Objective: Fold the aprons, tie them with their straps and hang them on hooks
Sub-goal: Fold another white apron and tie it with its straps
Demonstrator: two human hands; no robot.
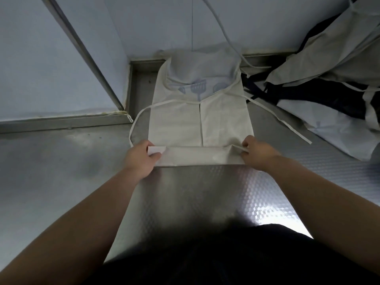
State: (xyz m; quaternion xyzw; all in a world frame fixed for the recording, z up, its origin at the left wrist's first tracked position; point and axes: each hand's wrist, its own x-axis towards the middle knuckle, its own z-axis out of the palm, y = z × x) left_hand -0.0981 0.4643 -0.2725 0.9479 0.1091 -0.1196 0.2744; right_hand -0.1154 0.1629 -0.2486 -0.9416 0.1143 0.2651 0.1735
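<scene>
A white apron (201,120) lies flat on the steel table (61,161), its two sides folded in to meet at a centre seam, a blue utensil print showing near its far end. Its near hem is turned over into a narrow band (197,156). My left hand (141,159) pinches the left end of that band. The band's right end is pinched by my right hand (257,153). One strap (139,118) loops out to the left, and another strap (283,122) trails right across the table.
A heap of other white and dark aprons (329,79) fills the table's right back corner, straps hanging over it. Pale walls (61,58) close the table at the back and left, with a recessed steel corner (141,87) beside the apron.
</scene>
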